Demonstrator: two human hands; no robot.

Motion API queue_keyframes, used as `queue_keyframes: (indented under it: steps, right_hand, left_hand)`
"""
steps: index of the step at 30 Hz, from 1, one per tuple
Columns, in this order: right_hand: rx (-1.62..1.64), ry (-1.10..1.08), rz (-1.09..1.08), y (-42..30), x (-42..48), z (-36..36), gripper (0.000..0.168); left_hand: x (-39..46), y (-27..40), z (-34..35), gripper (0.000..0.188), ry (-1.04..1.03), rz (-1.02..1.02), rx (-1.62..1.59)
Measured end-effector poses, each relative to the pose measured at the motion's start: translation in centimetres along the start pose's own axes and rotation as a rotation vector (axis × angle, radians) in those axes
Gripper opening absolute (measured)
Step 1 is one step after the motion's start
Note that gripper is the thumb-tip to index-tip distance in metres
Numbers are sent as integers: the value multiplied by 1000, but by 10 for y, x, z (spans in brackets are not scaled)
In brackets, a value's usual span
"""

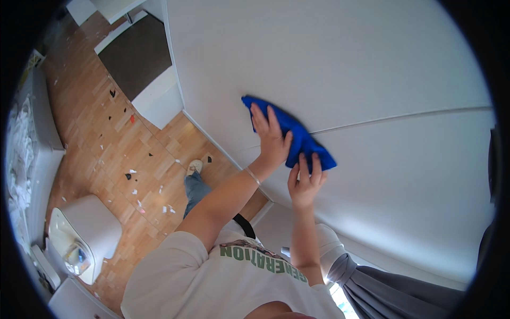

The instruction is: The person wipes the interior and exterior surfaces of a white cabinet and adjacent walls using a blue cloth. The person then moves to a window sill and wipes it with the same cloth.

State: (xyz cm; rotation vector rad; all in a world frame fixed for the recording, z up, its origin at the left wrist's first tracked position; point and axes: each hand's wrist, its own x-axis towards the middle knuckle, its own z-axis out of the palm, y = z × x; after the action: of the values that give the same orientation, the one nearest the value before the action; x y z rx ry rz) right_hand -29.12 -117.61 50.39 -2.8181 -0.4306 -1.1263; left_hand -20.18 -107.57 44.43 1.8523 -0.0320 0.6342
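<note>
A folded blue cloth (297, 137) lies flat against a white wall panel (358, 71), across a thin horizontal seam. My left hand (273, 137) holds it to the panel from the upper left, palm down and fingers spread over the fabric. Lower and to the right, my right hand (307, 181) presses its fingertips onto the cloth's bottom edge. A thin bracelet circles my left wrist.
Wood-look flooring (139, 151) is littered with paper scraps and dark bits. A white bin-like container (93, 227) stands lower left, near a bed-like piece with white fabric (20, 159). A dark-topped white unit (137, 56) meets the wall; a tied grey curtain (382, 283) hangs lower right.
</note>
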Motion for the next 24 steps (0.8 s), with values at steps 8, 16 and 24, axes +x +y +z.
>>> queue_keyframes:
  steps: [8,16,24]
  right_hand:
    - [93,-18,141,1,-22,-8,29]
    - [-46,232,145,12,6,-38,44]
    - [97,-229,109,-3,-69,38,44]
  left_hand:
    - [-34,-14,4,94,-48,-205,-149]
    - [36,90,-3,83,84,219,-114]
    - [-61,-59,38,101,48,-106,-142]
